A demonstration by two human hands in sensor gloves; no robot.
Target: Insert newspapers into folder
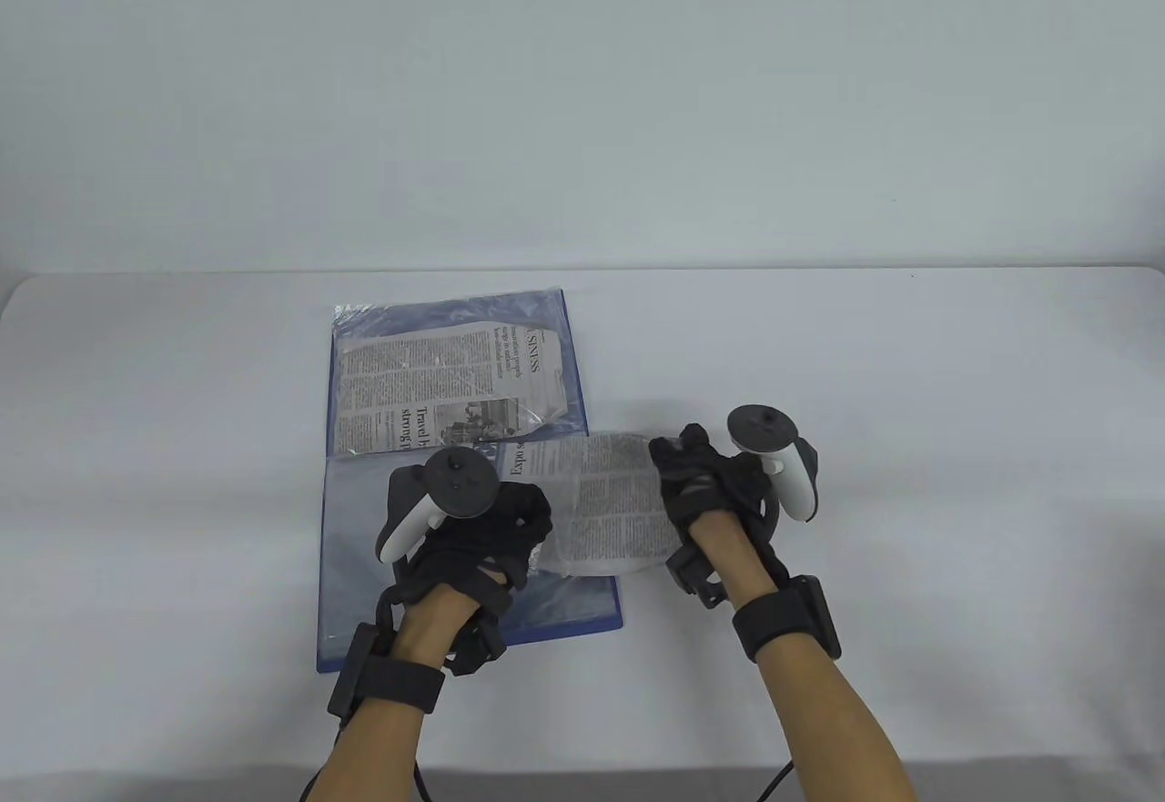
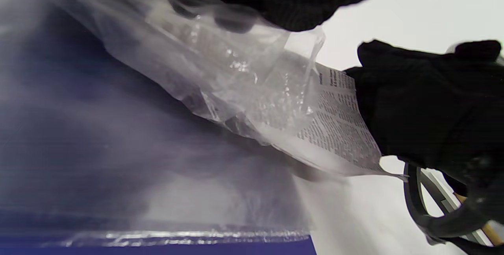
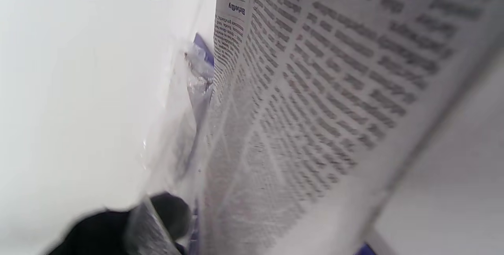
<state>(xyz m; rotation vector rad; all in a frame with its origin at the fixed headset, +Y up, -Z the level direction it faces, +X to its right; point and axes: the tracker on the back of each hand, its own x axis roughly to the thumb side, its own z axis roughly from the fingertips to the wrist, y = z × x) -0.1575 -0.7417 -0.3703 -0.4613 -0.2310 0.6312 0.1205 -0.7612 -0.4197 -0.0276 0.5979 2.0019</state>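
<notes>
Left hand (image 1: 473, 533) grasps the clear sleeve (image 2: 236, 78) of the blue folder (image 1: 582, 611) on the worktop (image 1: 910, 365). Right hand (image 1: 705, 488) grasps a newspaper sheet (image 1: 610, 511), partly inside that sleeve. Beyond, 1 sheet (image 1: 446, 383) lies sleeved.

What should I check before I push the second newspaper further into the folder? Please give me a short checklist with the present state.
1. First newspaper lies inside the far pocket of the folder: ok.
2. Left hand holds the clear sleeve lifted open: ok.
3. Right hand grips the second newspaper: ok.
4. Leading edge of the second newspaper is under the sleeve: ok, as the left wrist view shows.
5. Second newspaper fully inside: not ok, most of it sticks out to the right.
6. Leading corners flat, not folded: cannot tell, hidden by the left hand.
</notes>
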